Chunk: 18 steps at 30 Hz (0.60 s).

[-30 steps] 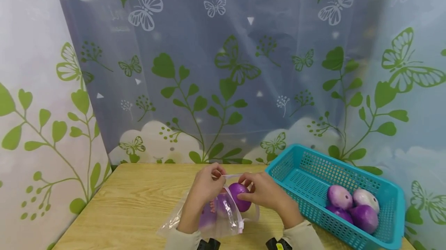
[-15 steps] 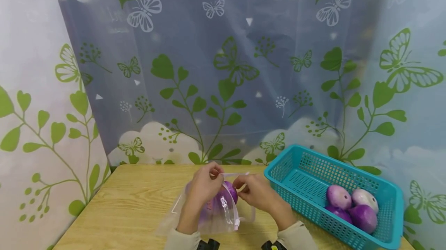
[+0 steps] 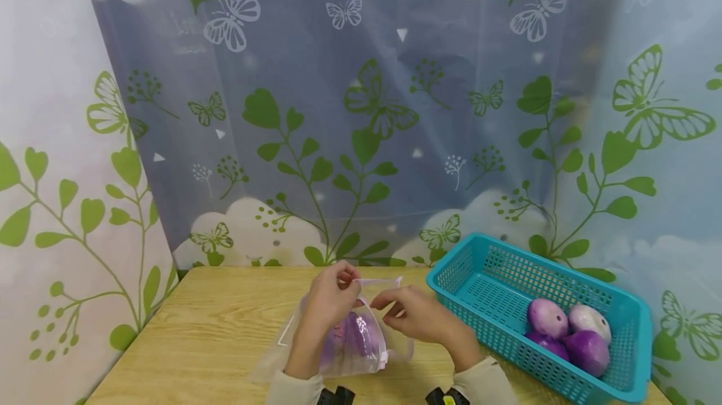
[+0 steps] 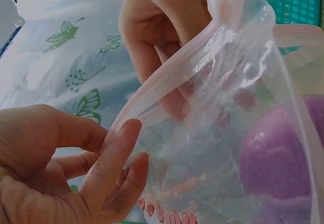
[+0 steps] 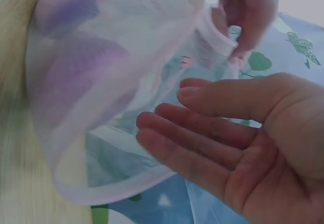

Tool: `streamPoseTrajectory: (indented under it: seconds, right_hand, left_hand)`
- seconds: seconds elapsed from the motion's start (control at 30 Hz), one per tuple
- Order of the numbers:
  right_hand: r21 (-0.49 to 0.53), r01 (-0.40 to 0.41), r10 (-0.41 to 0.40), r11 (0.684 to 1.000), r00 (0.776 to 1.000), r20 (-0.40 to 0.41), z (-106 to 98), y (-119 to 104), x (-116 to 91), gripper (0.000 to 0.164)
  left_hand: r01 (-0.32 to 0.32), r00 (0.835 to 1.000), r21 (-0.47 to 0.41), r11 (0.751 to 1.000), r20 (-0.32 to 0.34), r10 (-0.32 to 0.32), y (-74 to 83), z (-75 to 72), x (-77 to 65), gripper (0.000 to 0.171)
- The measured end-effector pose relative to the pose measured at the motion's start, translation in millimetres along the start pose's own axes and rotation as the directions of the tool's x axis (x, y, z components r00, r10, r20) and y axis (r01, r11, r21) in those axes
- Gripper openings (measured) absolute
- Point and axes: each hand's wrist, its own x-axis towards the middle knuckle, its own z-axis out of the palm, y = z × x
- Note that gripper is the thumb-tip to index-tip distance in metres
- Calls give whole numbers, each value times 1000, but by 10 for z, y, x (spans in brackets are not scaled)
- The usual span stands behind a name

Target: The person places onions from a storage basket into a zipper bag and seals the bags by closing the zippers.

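Observation:
A clear zip bag [image 3: 369, 361] with a pale pink rim and slider lies on the table, its mouth facing right. Purple onions [image 3: 361, 336] show through its film; in the right wrist view two onion shapes [image 5: 81, 77] sit inside. My left hand [image 3: 329, 295] pinches the bag's upper rim between thumb and fingers, plain in the left wrist view, where an onion [image 4: 276, 153] bulges the film. At the bag's mouth is my right hand [image 3: 417, 314], holding nothing, its fingers loosely extended toward the opening in the right wrist view.
A teal perforated basket [image 3: 502, 336] stands on the right of the wooden table [image 3: 225, 317]. Several onions [image 3: 586, 352], purple and paler pink, are grouped at its near right end. A patterned curtain [image 3: 316, 110] hangs behind the table's back edge.
The right hand has let go of a purple onion, which has moved left into the bag. The right hand is slightly back from the onion; the left hand still holds the rim.

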Motion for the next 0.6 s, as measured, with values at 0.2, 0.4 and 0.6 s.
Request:
streamPoseTrajectory:
  seconds: [0.2,0.4,0.6]
  right_hand:
    - [7,0,0,1000,1000,-21,-142,0,-78,25]
    - [-26,11,-12,1000,1000,-29,-267,14,-121,25]
    - [-88,-39,42,995,999,35,-483,5,-127,29]
  left_hand:
    - [12,1000,6,1000,3,-12,13,-5,3,11]
    - [16,1000,12,1000,14,-16,21,-4,5,11]
    - [12,1000,15,1000,14,-13,3,1,3,10]
